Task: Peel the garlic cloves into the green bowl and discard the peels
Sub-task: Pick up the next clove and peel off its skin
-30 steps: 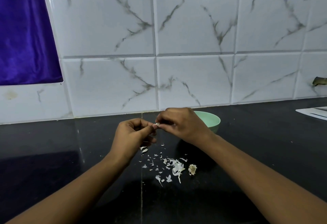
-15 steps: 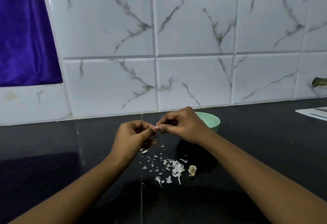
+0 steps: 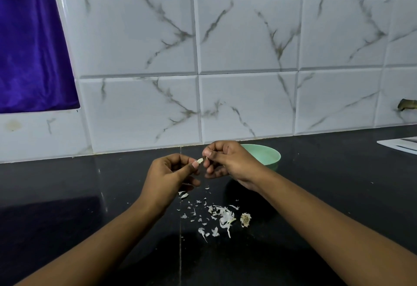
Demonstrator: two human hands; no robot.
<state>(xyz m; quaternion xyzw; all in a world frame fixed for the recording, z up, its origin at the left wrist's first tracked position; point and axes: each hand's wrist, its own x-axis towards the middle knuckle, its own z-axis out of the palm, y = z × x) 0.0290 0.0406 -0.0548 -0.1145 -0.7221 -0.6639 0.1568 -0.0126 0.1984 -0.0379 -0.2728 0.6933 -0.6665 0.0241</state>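
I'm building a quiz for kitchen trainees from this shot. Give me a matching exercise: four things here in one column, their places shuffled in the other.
Things
1. garlic clove
2. green bowl
3. peels
4. purple cloth

Places
A. scattered on the black counter
B. hanging at the upper left, against the wall
C. pinched by fingertips of the left hand
D. standing on the counter behind the right hand

Pairs: 1-C, 2-D, 3-A, 4-B

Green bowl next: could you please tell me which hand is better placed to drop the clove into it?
Right, probably. The right hand sits directly in front of the green bowl, its fingertips beside the garlic clove. The left hand pinches the clove but lies farther from the bowl.
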